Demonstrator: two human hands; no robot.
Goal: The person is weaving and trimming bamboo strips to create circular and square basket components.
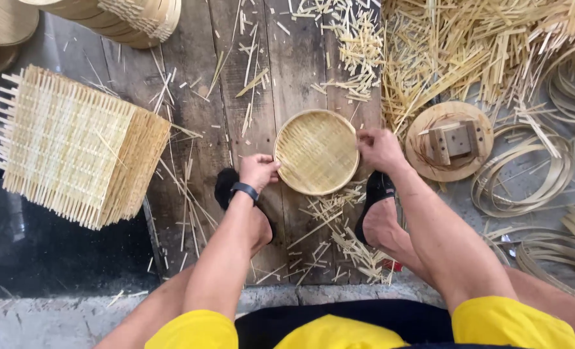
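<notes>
Head view, straight down onto dark wooden planks (197, 116) on the floor. Dead centre: a round woven bamboo tray (316, 152), pale yellow, flat lattice bottom inside a thin hoop rim, lying on the planks between two feet in black slippers. Left hand (258, 170), black band at the wrist, grip closed on the tray's lower left rim. Right hand (378, 148) pinching the right rim, fingers curled over the edge. Both grips narrow, both on the same tray.

Off to the left, well apart: a thick stack of square woven mats (74, 145), stick ends bristling from every side. Top left, nested round trays (126, 19), only partly in frame. Just right of the right hand, a round wooden disc (449, 141) with small blocks fixed on top. Farther right, loose bamboo hoops (527, 174), overlapping. Upper right, a heap of cut bamboo strips (468, 52); more offcuts scattered over the planks and around the feet. Bottom edge: bare knees, yellow shorts.
</notes>
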